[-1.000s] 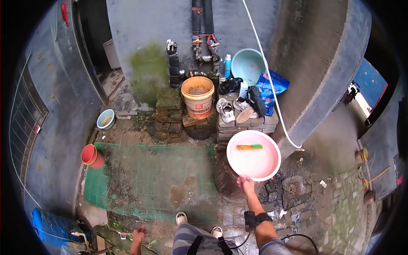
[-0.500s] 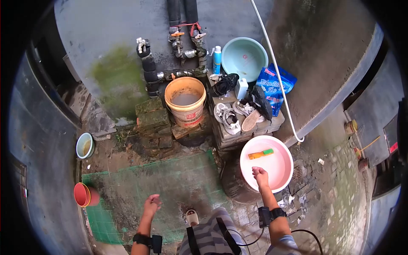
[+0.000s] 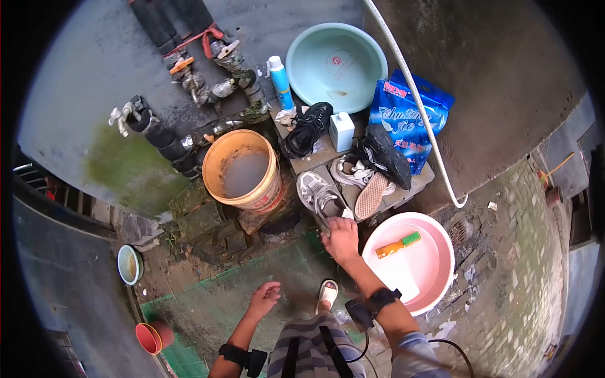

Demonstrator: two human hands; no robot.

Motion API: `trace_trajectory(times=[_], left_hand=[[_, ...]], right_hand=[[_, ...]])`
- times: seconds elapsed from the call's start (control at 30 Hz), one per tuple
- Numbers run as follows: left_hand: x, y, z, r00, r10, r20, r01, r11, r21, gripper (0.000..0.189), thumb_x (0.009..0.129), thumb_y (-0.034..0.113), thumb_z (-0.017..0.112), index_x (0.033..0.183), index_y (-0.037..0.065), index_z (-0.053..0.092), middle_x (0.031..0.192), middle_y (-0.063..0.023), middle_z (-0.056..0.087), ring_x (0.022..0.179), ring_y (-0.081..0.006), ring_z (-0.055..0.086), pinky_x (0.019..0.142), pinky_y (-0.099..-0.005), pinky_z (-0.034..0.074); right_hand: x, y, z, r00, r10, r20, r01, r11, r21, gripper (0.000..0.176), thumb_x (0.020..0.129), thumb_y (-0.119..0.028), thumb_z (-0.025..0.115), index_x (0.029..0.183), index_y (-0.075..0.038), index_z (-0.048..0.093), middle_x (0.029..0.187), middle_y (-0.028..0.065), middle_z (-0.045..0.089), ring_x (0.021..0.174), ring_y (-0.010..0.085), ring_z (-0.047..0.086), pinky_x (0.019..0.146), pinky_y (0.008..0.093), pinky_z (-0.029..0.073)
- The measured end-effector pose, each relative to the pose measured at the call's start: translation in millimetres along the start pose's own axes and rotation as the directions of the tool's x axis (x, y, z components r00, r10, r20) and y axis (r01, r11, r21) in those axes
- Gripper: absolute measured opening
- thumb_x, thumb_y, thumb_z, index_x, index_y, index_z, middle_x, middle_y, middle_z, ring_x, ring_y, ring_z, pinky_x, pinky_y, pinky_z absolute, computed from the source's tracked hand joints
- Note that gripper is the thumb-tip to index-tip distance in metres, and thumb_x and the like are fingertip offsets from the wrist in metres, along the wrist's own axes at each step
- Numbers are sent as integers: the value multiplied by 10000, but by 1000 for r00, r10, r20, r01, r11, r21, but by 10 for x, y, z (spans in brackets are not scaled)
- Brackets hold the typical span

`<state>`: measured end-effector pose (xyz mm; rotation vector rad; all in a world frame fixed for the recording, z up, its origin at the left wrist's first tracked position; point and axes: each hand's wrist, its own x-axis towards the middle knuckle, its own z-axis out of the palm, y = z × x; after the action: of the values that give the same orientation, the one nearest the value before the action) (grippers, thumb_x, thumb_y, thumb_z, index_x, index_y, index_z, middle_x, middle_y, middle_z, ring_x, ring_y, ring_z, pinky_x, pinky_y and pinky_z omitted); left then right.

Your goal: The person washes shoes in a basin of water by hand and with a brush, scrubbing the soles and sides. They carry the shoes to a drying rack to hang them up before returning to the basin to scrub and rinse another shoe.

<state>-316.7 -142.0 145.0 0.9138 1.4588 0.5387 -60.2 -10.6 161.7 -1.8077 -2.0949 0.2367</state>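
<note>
My right hand (image 3: 341,240) reaches to the near end of a grey and white sneaker (image 3: 319,194) on the brick ledge; its fingers are curled at the shoe, and whether they grip it is unclear. My left hand (image 3: 265,297) hangs over the green mat with nothing in it, its fingers loosely bent and apart. Right of my right hand, a pink basin (image 3: 446,268) holds an orange brush with green bristles (image 3: 398,245). Beside the sneaker lies another light shoe, sole showing (image 3: 370,196). Black shoes (image 3: 309,129) rest behind, near a small white bottle (image 3: 341,131).
A yellow bucket (image 3: 277,184) of murky water stands left of the ledge. Behind are a blue spray can (image 3: 281,85), a teal basin (image 3: 378,63) and a blue bag (image 3: 409,120). A white hose (image 3: 413,88) hangs at right. Red buckets (image 3: 151,337) stand at far left.
My right hand has moved from over the pink basin up and left to the sneaker. My left hand has shifted a little right. The view has tilted and come closer to the ledge.
</note>
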Motion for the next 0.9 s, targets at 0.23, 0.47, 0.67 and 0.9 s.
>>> trace_trajectory(times=[0.23,0.47,0.67,0.9], left_hand=[[561,292,85,995,-29,96,38,996,-85,252,881,128,487,1130,106,522,1017,-66,564,853,-138,589,674,-247,475],[1150,552,-96,960,-137,244,169,979,-115,276,893,155,482,1163,101,481,1083,-51,544,939,-157,568,783,-293,463],[1279,1127,50,847,-110,520,141,990,-21,391,915,220,480,1267,88,374,1151,-71,507,1038,-176,522,848,-302,424],[1102,1219,959,601,-91,794,74,996,58,451,905,160,499,1299,62,303,1196,-143,453,1060,-190,493,846,-270,400]], right_hand=[[489,129,484,919,158,362,-5,922,-388,343,713,-234,610,1022,-91,573,1016,45,589,1012,183,493,922,414,281],[447,104,152,979,82,187,-44,979,-199,154,730,-161,580,876,-131,619,792,-2,584,846,165,512,847,409,297],[-107,-174,-610,948,301,101,-314,936,158,180,738,-171,624,892,-78,628,737,4,546,763,163,500,880,385,277],[-1122,51,-929,598,801,-23,-636,491,596,147,748,-87,657,783,20,562,670,89,471,681,202,443,657,271,384]])
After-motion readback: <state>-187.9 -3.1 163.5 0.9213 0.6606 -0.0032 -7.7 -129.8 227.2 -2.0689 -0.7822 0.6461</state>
